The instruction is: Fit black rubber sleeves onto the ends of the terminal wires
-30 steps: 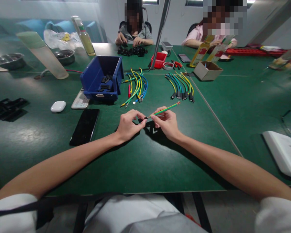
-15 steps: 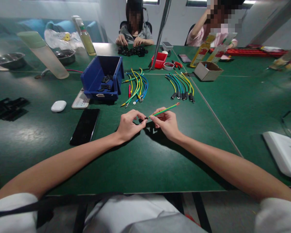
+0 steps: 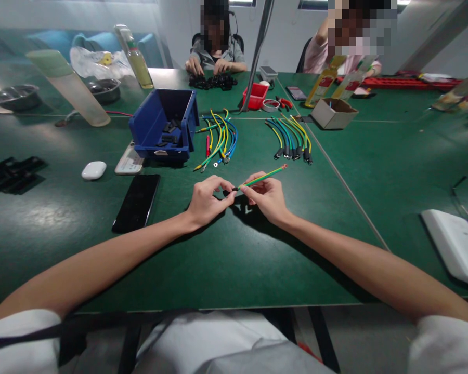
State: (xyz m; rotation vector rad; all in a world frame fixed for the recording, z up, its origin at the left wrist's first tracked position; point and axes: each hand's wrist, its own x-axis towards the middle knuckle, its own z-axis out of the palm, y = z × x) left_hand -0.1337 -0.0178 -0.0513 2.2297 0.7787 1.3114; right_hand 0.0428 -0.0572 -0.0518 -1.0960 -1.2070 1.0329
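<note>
Between my two hands, low over the green table, is a green-and-yellow wire (image 3: 265,175) with a bare copper end pointing up to the right. My right hand (image 3: 267,196) is closed on the wire, pinching it near its left end. My left hand (image 3: 212,200) pinches a small black sleeve (image 3: 229,192) at that end of the wire; the fingers partly hide it. Beyond my hands, a bundle of yellow, green and blue wires (image 3: 220,137) with ring terminals lies on the left. Another bundle of wires (image 3: 292,137), with black sleeves at the near ends, lies on the right.
A blue bin (image 3: 164,124) with black pieces inside stands behind a black phone (image 3: 136,203). An earbud case (image 3: 94,170) lies left, a white device (image 3: 454,244) right. A small box (image 3: 334,113) and a metal pole (image 3: 257,57) stand farther back. Two people sit opposite.
My hands keep nearly the same hold and place, with the wire shifted only very slightly. The person at the back right has moved a little.
</note>
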